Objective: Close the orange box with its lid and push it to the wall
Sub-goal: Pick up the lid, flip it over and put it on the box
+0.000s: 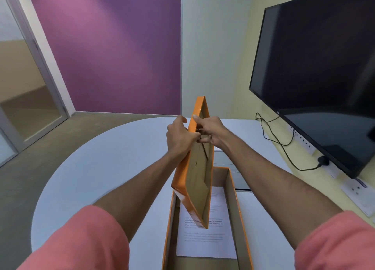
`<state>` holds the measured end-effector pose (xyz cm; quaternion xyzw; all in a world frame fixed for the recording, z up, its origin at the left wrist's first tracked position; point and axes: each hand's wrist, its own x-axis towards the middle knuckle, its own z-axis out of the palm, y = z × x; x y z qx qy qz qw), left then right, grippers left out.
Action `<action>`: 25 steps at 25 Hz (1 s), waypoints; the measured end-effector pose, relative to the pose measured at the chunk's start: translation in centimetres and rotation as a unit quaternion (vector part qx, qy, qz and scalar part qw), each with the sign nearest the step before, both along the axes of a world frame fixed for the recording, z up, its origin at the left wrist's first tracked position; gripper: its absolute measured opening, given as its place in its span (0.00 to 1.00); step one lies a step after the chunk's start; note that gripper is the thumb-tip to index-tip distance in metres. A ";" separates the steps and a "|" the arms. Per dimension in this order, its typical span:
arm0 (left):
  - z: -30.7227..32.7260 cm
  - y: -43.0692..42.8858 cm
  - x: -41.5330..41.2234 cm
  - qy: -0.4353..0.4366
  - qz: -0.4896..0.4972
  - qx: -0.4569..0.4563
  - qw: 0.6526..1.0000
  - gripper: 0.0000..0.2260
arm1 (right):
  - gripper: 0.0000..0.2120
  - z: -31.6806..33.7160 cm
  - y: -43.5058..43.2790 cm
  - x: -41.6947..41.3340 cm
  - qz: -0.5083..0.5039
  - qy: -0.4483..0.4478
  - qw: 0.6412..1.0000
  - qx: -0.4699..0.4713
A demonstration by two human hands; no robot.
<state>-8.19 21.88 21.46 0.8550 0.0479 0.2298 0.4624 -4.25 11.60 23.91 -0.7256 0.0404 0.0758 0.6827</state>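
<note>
The orange box (240, 210) lies open on the white table, long side running away from me, with a printed sheet of paper (205, 241) on its cardboard bottom. Above it I hold the orange lid (197, 180) upright on edge, its brown inside facing right and its low corner hanging over the box. My left hand (179, 136) grips the lid's left rim from outside. My right hand (211, 131) pinches the same stretch of rim from the inner side. Both hands meet near the lid's upper half.
The white table (105, 168) has a rounded left edge and meets the pale wall (215, 56) ahead. A large dark screen (316, 74) hangs on the right wall, with a black cable (284, 145) running to a socket. A grey panel (227, 158) lies beyond the box.
</note>
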 end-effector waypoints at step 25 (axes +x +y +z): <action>-9.8 11.4 0.9 0.365 -0.037 -0.298 0.881 0.33 | 0.11 -5.9 -6.9 0.8 -0.082 0.131 0.979 0.135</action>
